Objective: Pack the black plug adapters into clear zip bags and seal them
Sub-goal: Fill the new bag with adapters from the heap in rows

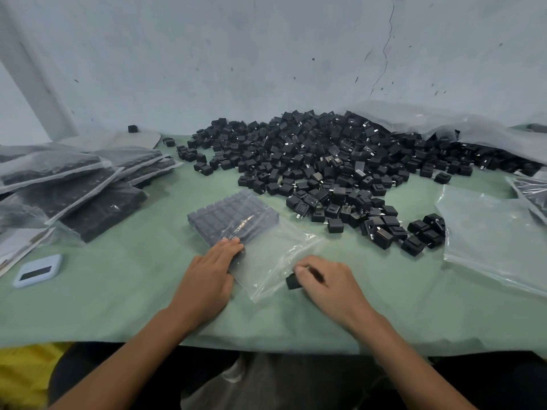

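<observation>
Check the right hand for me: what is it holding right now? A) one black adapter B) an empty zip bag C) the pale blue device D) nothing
A: the right hand pinches a single black adapter at the mouth of the bag, while the left hand rests flat on the filled part.

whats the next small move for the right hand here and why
Probably slide the adapter held by the right hand into the bag mouth, towards the rows already packed. The left hand lies flat on the bag, steadying it, the near part of the bag looks unfilled, and its mouth appears unsealed.
</observation>
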A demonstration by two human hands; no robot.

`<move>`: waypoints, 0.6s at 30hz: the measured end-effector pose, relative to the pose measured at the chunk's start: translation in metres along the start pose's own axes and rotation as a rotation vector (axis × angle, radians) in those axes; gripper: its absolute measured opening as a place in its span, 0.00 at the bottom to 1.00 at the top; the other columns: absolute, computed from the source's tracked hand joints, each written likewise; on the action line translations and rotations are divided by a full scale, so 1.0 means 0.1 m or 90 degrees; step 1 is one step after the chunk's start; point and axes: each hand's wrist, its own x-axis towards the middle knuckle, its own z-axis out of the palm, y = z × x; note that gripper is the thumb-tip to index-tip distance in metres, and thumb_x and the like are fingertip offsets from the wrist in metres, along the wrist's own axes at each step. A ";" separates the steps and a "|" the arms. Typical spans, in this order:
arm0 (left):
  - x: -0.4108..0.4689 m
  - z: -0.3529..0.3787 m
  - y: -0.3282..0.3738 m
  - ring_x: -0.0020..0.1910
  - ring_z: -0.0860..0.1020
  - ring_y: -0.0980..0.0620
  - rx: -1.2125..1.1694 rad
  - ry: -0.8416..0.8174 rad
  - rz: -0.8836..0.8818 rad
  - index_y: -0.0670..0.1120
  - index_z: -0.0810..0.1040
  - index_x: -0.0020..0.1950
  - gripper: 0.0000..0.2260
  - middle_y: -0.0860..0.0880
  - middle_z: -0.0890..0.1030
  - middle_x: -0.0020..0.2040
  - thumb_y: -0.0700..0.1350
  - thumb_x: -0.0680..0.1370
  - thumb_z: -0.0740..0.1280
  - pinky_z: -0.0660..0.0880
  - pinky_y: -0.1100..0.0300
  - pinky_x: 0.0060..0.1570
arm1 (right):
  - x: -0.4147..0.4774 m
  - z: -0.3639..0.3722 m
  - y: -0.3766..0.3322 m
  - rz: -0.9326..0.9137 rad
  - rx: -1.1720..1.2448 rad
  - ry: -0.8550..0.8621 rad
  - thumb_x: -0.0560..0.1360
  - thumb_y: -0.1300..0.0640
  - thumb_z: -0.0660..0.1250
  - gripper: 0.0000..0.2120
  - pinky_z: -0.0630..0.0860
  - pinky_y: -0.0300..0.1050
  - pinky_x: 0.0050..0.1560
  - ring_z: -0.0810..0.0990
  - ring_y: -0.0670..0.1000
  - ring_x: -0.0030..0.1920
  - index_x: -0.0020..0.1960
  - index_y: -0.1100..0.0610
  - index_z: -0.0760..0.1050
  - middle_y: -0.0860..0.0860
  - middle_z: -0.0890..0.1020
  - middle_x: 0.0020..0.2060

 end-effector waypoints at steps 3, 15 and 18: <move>0.00 -0.01 0.01 0.77 0.61 0.56 0.000 0.000 -0.001 0.50 0.69 0.74 0.28 0.56 0.66 0.76 0.35 0.75 0.64 0.67 0.55 0.64 | 0.04 0.17 -0.10 -0.067 -0.049 -0.023 0.78 0.43 0.58 0.14 0.72 0.43 0.58 0.76 0.41 0.51 0.56 0.44 0.78 0.37 0.82 0.51; 0.00 -0.02 0.01 0.77 0.61 0.56 0.005 -0.004 0.000 0.51 0.69 0.74 0.28 0.56 0.66 0.77 0.39 0.74 0.60 0.66 0.56 0.65 | 0.53 0.49 -0.45 -0.076 -0.254 -0.099 0.80 0.55 0.61 0.13 0.67 0.53 0.60 0.71 0.57 0.59 0.64 0.54 0.72 0.54 0.75 0.58; 0.00 -0.02 0.01 0.77 0.61 0.56 0.005 -0.002 -0.001 0.50 0.70 0.74 0.29 0.56 0.66 0.76 0.41 0.72 0.57 0.66 0.56 0.65 | 0.66 0.55 -0.55 -0.036 -0.243 -0.106 0.79 0.54 0.61 0.08 0.70 0.50 0.58 0.75 0.56 0.54 0.56 0.54 0.74 0.53 0.78 0.51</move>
